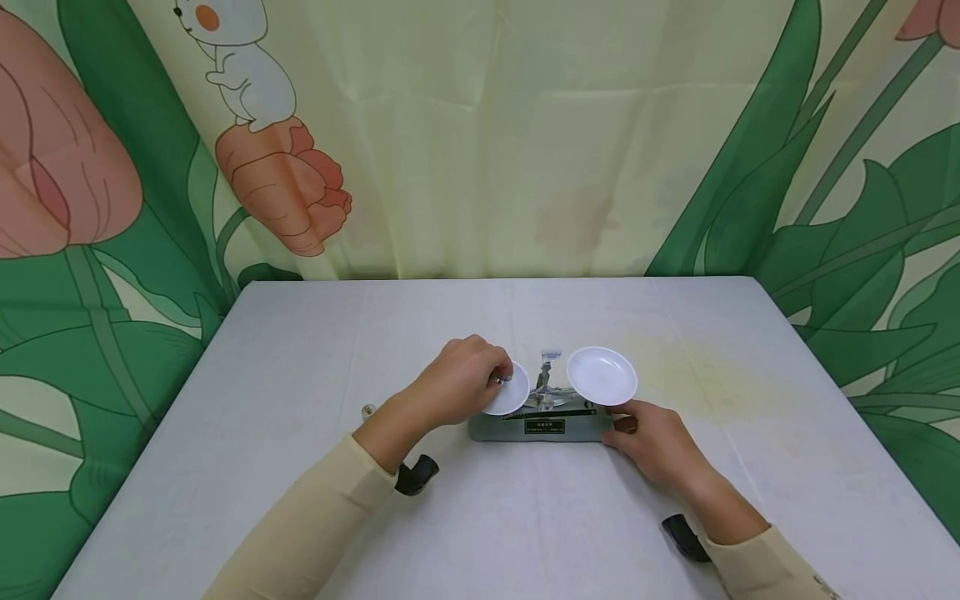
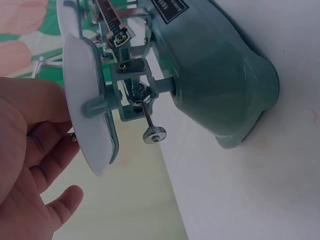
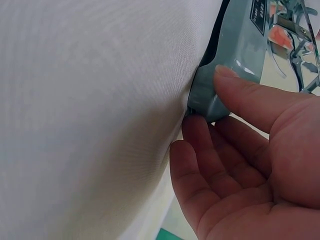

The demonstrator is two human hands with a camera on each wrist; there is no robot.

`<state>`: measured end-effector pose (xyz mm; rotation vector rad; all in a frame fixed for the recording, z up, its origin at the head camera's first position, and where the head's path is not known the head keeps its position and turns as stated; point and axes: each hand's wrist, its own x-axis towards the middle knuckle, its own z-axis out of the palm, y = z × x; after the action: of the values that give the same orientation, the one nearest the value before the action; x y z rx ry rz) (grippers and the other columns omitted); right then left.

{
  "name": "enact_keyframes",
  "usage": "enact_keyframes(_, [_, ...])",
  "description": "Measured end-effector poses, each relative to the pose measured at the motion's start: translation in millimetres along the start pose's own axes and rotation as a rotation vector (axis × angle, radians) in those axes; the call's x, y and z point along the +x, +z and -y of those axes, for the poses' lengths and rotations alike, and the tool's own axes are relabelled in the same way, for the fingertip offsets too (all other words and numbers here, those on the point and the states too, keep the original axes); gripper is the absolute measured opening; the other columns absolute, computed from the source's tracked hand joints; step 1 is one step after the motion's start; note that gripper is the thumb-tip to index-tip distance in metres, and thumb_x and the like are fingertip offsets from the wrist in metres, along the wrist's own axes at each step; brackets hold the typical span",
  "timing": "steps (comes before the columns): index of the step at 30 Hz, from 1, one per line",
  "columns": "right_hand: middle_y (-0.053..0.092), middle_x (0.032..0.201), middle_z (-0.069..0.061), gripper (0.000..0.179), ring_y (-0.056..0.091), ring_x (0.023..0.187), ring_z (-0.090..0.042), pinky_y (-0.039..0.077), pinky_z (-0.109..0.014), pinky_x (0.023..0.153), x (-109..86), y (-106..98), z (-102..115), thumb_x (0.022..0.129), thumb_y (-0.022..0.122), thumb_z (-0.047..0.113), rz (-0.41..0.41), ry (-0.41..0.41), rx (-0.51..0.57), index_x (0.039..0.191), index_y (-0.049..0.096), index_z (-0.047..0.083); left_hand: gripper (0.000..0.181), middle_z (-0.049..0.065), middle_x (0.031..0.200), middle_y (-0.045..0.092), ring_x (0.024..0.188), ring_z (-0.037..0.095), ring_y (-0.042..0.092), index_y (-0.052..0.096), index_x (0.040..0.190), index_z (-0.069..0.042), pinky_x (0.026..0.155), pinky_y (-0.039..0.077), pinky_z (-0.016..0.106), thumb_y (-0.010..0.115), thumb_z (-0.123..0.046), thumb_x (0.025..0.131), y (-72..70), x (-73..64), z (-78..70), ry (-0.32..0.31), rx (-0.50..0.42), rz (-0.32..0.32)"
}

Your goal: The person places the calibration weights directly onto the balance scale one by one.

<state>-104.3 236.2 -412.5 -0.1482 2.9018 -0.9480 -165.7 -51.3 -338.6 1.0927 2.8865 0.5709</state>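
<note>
"Where does the scale (image 1: 492, 429) stand?"

"Upright on the white-covered table (image 1: 540, 525), between the person's two hands, with its dark label (image 1: 544, 427) on the near side."

"And what is the left hand (image 1: 472, 377) up to?"

"It is over the left dish (image 1: 514, 398), fingers curled, pinching a small shiny metal piece (image 2: 73, 136) at the fingertips. Most of the piece is hidden, and nobody could tell from these views whether it touches the dish."

"The right hand (image 1: 652, 437)?"

"It grips the right end of the scale's base. The right wrist view shows the thumb laid on one face and the other fingers bent in at the end. The right dish (image 1: 602, 377) sits just above that hand."

"Any other parts showing?"

"A ridged knob (image 2: 155, 134) below the left dish, and a marked ruler (image 2: 111, 16) along the beam."

"What else lies near?"

"A small shiny object (image 1: 367, 411) on the table, just beside the left forearm; it is too small to name. Each wrist carries something black, below a pale sleeve (image 1: 315, 517). Behind the table hangs a curtain (image 1: 480, 167) printed with a rabbit (image 1: 258, 83) on a carrot (image 1: 273, 183)."
</note>
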Motion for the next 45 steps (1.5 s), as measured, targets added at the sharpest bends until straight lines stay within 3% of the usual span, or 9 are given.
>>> enact_keyframes(10, [0.070,0.111,-0.017,0.044,0.069,0.098,-0.031,0.051,-0.054,0.088,-0.2,-0.4,0.7,0.083,0.080,0.011,-0.001,-0.002,0.002,0.122,0.065,-0.004,0.012,-0.005,0.101,0.069,0.106,0.020,0.056,0.071,0.098,-0.016,0.098,0.038,0.046,0.068,-0.006,0.091,0.3,-1.8,-1.6,-0.037,0.023,0.006])
enact_keyframes(30, [0.072,0.106,-0.014,0.038,0.070,0.096,-0.030,0.052,-0.052,0.087,-0.9,-2.0,1.0,0.083,0.078,0.009,-0.024,-0.037,0.015,0.118,0.067,-0.002,0.010,-0.006,0.099,0.069,0.105,0.020,0.056,0.071,0.096,-0.017,0.101,0.036,0.048,0.070,-0.008,0.092,3.1,-1.3,0.7,-0.026,0.032,-0.035])
enact_keyframes(45, [0.073,0.104,-0.012,0.037,0.070,0.094,-0.028,0.051,-0.052,0.087,-1.6,-2.2,0.0,0.083,0.078,0.010,-0.030,-0.043,0.018,0.116,0.067,-0.001,0.008,-0.006,0.097,0.069,0.106,0.020,0.055,0.071,0.096,-0.016,0.104,0.033,0.049,0.070,-0.009,0.093,1.5,-0.1,-1.5,-0.057,-0.001,-0.011])
